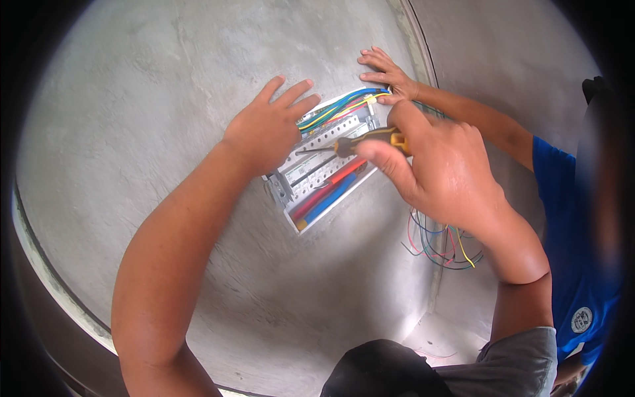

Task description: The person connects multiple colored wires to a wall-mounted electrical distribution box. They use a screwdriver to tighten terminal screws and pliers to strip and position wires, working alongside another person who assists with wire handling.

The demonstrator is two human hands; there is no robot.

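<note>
An electrical panel (305, 177) in the pale wall holds rows of terminals, green, blue and yellow wires (334, 111) along its top, and thick red and blue cables (336, 198) below. My left hand (263, 126) rests at the panel's upper left, fingers spread, thumb hidden. My right hand (436, 165) grips a yellow-and-black screwdriver (349, 145), its shaft pointing left across the terminals; whether the tip touches one is unclear.
A co-worker in a blue shirt (562, 245) stands at the right, a hand (390, 81) at the panel's upper right. Loose coloured wires (450, 248) hang below right, near a wall corner. A dark rounded shape (377, 370) fills the bottom middle.
</note>
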